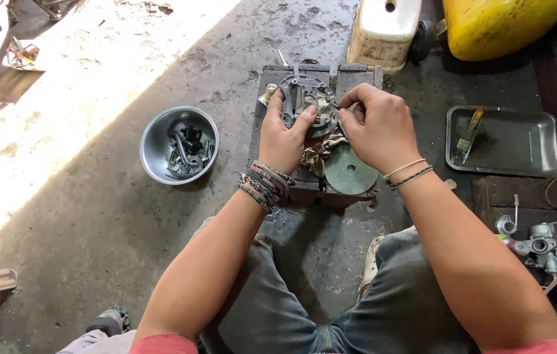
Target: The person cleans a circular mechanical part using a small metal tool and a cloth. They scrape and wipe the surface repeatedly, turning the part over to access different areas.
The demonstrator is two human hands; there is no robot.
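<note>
Grimy concrete floor (pixel 115 223) fills the head view, sunlit at the upper left and shaded elsewhere. At its middle sits a dark block (pixel 357 75) serving as a low bench, with the person's knees in jeans just below it. Both hands work over this block. The left hand (pixel 285 134) is closed around the left rim of a round grey metal engine part (pixel 305 92), thumb laid across its face. The right hand (pixel 377 128) pinches narrowly at the part's right edge; what its fingertips grip is too small to tell. Under the hands lie a crumpled rag (pixel 316 159) and a green disc (pixel 349 170), the disc reaching the block's near edge.

Left of the block, well apart, a metal bowl (pixel 160 141) holds small dark pieces, with open floor around it. Right of the block, a flat metal tray (pixel 521 141) carries a brush (pixel 470 134). A cream container (pixel 383 29) and a yellow tank (pixel 501 26) crowd the far edge. At the right edge sits a carburettor (pixel 550 252).
</note>
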